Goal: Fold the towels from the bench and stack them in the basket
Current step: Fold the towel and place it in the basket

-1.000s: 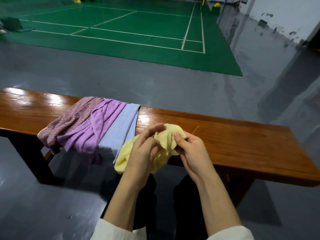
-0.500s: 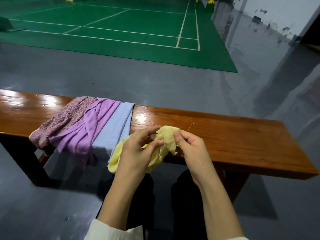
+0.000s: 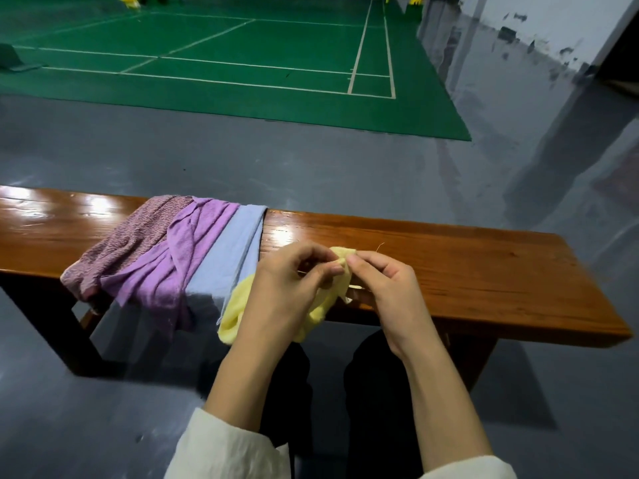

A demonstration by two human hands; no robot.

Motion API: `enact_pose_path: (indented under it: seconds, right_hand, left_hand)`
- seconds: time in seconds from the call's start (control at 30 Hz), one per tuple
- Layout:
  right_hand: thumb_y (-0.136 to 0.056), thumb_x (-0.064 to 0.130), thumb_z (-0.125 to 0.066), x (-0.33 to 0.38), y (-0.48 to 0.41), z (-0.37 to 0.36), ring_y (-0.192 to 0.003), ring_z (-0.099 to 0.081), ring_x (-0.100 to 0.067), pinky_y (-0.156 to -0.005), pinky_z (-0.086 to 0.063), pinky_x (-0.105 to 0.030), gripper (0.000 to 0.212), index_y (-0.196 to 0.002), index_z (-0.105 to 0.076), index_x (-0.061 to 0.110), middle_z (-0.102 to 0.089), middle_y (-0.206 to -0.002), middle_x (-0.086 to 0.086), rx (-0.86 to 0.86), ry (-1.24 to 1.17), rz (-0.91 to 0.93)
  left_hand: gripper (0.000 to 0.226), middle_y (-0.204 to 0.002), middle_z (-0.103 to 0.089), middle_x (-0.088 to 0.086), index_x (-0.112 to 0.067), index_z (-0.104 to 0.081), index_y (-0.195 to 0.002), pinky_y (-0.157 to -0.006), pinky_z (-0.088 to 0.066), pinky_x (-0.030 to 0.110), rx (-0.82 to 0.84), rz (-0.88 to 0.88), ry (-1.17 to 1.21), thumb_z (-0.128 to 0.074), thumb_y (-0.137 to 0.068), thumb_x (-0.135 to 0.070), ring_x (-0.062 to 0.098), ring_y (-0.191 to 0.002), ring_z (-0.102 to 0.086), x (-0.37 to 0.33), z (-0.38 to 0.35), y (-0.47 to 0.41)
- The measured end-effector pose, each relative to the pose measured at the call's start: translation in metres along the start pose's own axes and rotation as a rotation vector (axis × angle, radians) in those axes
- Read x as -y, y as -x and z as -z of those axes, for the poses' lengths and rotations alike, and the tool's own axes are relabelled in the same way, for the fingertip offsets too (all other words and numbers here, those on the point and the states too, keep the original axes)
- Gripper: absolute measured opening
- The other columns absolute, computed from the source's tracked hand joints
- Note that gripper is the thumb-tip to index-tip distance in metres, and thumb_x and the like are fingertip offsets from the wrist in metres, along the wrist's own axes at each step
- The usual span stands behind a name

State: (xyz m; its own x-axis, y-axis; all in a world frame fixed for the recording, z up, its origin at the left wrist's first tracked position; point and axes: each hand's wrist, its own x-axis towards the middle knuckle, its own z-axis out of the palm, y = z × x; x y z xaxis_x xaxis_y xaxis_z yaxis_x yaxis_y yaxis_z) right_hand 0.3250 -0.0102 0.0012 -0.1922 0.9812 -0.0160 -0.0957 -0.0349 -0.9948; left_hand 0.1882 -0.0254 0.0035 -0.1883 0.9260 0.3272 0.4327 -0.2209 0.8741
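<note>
A small yellow towel [image 3: 238,309] hangs bunched over the front edge of the wooden bench [image 3: 466,267]. My left hand [image 3: 294,288] and my right hand [image 3: 383,285] both pinch its upper edge, fingertips close together above the bench. Left of them three towels lie draped across the bench: a light blue towel [image 3: 231,257], a purple towel [image 3: 179,264] and a mauve textured towel [image 3: 128,243]. No basket is in view.
The bench's right half is bare glossy wood. Grey floor [image 3: 311,167] stretches behind it, then a green court mat [image 3: 242,63] with white lines. A wall [image 3: 553,25] rises at the far right. My dark-trousered legs sit below the bench's front edge.
My hands have drawn the yellow towel's top into a narrower pinch, fingertips nearer each other. The view has shifted slightly; the other towels have not moved.
</note>
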Motion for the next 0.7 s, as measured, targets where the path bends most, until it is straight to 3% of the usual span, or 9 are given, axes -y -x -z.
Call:
enact_pose_path:
  seconds: [0.13, 0.2, 0.33, 0.5, 0.7]
  right_hand:
    - [-0.095, 0.016, -0.053, 0.004, -0.002, 0.005, -0.088, -0.069, -0.019, -0.073, -0.056, -0.03, 0.021, -0.097, -0.073, 0.009, -0.073, -0.094, -0.007, -0.004, 0.013, 0.004]
    - [-0.095, 0.014, -0.053, 0.005, -0.002, 0.005, -0.084, -0.069, -0.017, -0.07, -0.055, -0.028, 0.021, -0.096, -0.073, 0.008, -0.074, -0.092, -0.007, -0.001, -0.007, -0.007]
    - [-0.095, 0.012, -0.052, 0.003, 0.002, 0.007, -0.073, -0.067, -0.007, -0.06, -0.051, -0.018, 0.022, -0.089, -0.073, 0.009, -0.072, -0.081, 0.0, -0.02, -0.013, -0.022]
    - [-0.095, 0.012, -0.053, 0.0, 0.001, 0.009, -0.075, -0.067, -0.011, -0.06, -0.053, -0.02, 0.023, -0.087, -0.074, 0.011, -0.071, -0.082, -0.003, -0.038, -0.056, -0.042]
    - [-0.096, 0.013, -0.051, 0.003, 0.001, 0.006, -0.082, -0.068, -0.015, -0.065, -0.054, -0.023, 0.023, -0.091, -0.074, 0.013, -0.072, -0.091, -0.008, -0.043, -0.076, 0.019]
  left_hand:
    - [0.022, -0.064, -0.055, -0.009, -0.021, -0.059, -0.07, -0.056, -0.039, 0.014, 0.003, -0.019, -0.092, -0.08, -0.072, -0.026, 0.005, -0.062, -0.049, -0.008, -0.007, -0.004]
    - [0.023, -0.063, -0.053, -0.008, -0.02, -0.058, -0.071, -0.055, -0.039, 0.016, 0.005, 0.015, -0.099, -0.08, -0.072, -0.027, 0.006, -0.06, -0.047, -0.007, -0.009, -0.004]
    - [0.011, -0.071, -0.064, -0.003, -0.015, -0.066, -0.08, -0.065, -0.048, 0.023, 0.114, 0.057, -0.029, -0.076, -0.077, -0.015, 0.012, -0.068, -0.059, -0.002, -0.009, -0.004]
    - [0.008, -0.075, -0.063, -0.008, -0.016, -0.066, -0.08, -0.064, -0.041, 0.009, 0.092, -0.015, -0.134, -0.074, -0.08, -0.017, 0.003, -0.074, -0.056, 0.0, -0.01, -0.002]
    - [0.011, -0.075, -0.061, -0.012, -0.025, -0.062, -0.078, -0.062, -0.039, 0.011, -0.011, -0.044, -0.041, -0.071, -0.084, -0.02, 0.001, -0.07, -0.052, -0.008, -0.012, -0.002]
